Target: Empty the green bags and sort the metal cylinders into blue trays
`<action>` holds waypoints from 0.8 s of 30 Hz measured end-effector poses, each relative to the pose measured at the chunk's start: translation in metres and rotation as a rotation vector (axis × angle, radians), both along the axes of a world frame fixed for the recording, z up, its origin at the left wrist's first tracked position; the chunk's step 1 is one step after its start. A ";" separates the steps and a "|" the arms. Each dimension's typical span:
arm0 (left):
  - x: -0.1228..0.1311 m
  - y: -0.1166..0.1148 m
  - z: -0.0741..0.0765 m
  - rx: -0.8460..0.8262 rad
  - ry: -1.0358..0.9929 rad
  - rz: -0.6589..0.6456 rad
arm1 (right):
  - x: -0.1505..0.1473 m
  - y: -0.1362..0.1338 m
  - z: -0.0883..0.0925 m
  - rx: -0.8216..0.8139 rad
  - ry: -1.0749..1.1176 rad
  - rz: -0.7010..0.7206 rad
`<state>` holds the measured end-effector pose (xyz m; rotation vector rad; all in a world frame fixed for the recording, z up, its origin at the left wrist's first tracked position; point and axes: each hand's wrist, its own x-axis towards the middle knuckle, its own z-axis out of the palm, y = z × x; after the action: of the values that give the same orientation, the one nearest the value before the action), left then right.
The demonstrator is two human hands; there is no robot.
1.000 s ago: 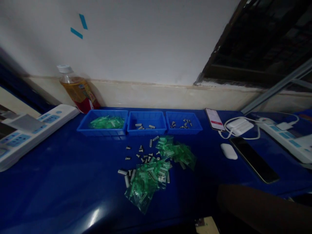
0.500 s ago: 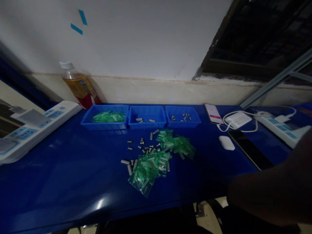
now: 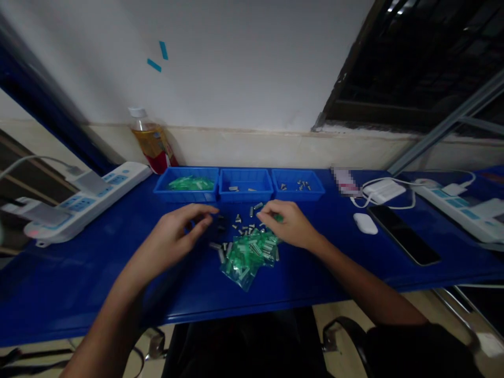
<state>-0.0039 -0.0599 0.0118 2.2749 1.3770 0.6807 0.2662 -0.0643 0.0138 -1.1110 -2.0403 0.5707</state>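
Observation:
My left hand [image 3: 177, 231] hovers left of a pile of small metal parts, thumb and forefinger apart with nothing visible between them. My right hand [image 3: 289, 223] is over the right side of the pile, fingertips pinched together close to some silver cylinders [image 3: 252, 211]; whatever they hold is hidden. Small screws [image 3: 246, 229] lie loose between the hands. In front of them sit clear bags of green plastic pieces [image 3: 248, 257], with metal cylinders among them. A bit of green shows behind my right hand, which covers most of that part of the pile.
Behind the pile stand three blue bins: one with green plastic pieces [image 3: 192, 183], one with a few cylinders [image 3: 233, 188], one with screws [image 3: 303, 185]. Around them are a drink bottle [image 3: 153, 142], a power strip [image 3: 118, 181], a white case [image 3: 365, 223] and a dark phone [image 3: 403, 236].
Both my hands have come in over the pile; earlier only a dark, blurred arm showed at the right. The view has shifted, so the bottle and bins appear further right.

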 end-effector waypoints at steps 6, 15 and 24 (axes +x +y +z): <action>0.008 0.033 -0.034 0.022 0.271 -0.093 | -0.034 0.025 -0.021 0.004 -0.130 0.097; 0.034 0.057 -0.015 -0.275 -0.166 -0.200 | -0.035 0.035 -0.033 0.269 -0.155 0.051; 0.051 0.054 -0.011 -0.486 -0.397 -0.259 | -0.028 0.023 -0.032 0.352 -0.210 -0.034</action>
<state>0.0470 -0.0064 0.0011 1.7709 0.9172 0.5916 0.2377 -0.0412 -0.0186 -1.0222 -2.1886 0.0704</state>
